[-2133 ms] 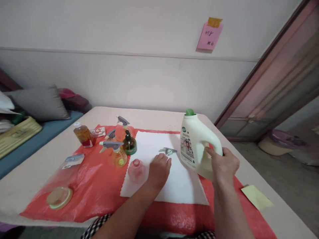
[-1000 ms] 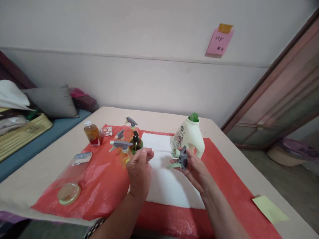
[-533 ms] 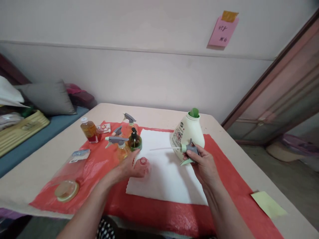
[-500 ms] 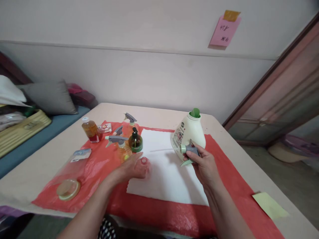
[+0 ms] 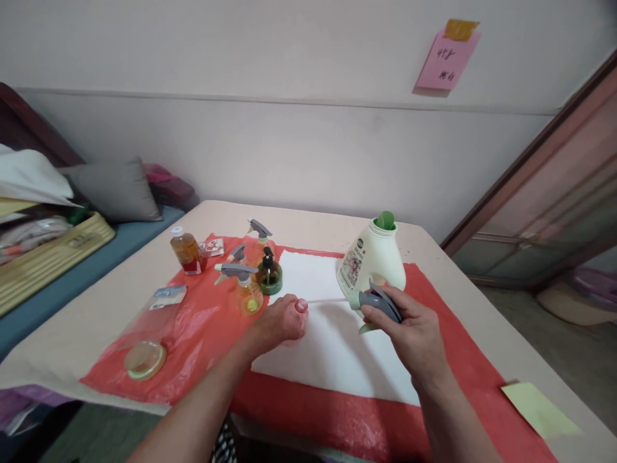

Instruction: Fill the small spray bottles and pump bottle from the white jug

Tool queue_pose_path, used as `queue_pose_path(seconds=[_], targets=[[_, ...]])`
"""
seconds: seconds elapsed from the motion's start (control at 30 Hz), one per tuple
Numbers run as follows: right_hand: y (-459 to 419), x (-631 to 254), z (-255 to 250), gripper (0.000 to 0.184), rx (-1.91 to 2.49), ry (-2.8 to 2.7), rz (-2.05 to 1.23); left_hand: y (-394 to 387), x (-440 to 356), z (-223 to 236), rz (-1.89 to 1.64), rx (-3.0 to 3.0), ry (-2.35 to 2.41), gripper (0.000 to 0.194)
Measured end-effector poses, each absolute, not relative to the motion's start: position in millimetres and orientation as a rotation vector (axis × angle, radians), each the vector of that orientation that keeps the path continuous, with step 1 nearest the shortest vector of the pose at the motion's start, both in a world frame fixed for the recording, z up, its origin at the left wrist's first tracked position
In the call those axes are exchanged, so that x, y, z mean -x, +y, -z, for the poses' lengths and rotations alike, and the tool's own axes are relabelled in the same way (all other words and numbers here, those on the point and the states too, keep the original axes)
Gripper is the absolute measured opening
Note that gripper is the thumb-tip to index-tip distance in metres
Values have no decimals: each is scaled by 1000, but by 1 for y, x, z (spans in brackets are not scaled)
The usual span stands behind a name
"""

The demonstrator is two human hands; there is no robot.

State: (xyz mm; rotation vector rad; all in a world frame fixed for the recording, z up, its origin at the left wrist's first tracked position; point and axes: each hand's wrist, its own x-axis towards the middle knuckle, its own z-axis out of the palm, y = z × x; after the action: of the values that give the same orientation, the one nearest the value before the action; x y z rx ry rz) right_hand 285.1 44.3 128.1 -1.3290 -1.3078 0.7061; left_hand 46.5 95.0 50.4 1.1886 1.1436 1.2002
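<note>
My left hand (image 5: pixel 285 319) is wrapped round a small clear pink bottle (image 5: pixel 301 307), whose open neck tilts to the right. In my right hand (image 5: pixel 409 318) is a grey trigger sprayer head (image 5: pixel 378 302) with a pale green collar, held sideways. Its thin dip tube (image 5: pixel 328 300) points left, and the tip is at the bottle's mouth; I cannot tell whether it is inside. Both hands are over a white sheet (image 5: pixel 332 360). Behind my right hand stands a large cream plastic jug (image 5: pixel 378 257) with a green scoop (image 5: pixel 386 220) in its mouth.
Left of the sheet stand several spray bottles (image 5: pixel 249 297), a dark green pump bottle (image 5: pixel 269 273) and an amber bottle (image 5: pixel 186 252). A round shallow dish (image 5: pixel 145 360) and a clear packet (image 5: pixel 164 305) lie on the red plastic cover (image 5: pixel 202 354). A yellow note (image 5: pixel 537 408) lies at right.
My left hand now grips the pink bottle more fully and has tilted it toward the sprayer head. The dip tube's tip has come to the bottle's mouth. The view has shifted slightly.
</note>
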Motion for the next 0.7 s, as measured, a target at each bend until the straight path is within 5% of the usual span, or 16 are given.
queue_pose_path(seconds=[0.3,0.43,0.6,0.7], targets=[[42,-270,-130,22,1421,-1714,-723,86,-67,-64,-730,-2109,1307,65],[41,-263,-129,20,1500,-1763,-624,81,-86,-64,-752,-2282,1363,67],[43,-268,-124,24,1641,-1742,-637,80,-98,-65,-686,-2419,1471,34],[45,-271,-122,24,1666,-1690,-695,78,-101,-68,-620,-2396,1475,41]])
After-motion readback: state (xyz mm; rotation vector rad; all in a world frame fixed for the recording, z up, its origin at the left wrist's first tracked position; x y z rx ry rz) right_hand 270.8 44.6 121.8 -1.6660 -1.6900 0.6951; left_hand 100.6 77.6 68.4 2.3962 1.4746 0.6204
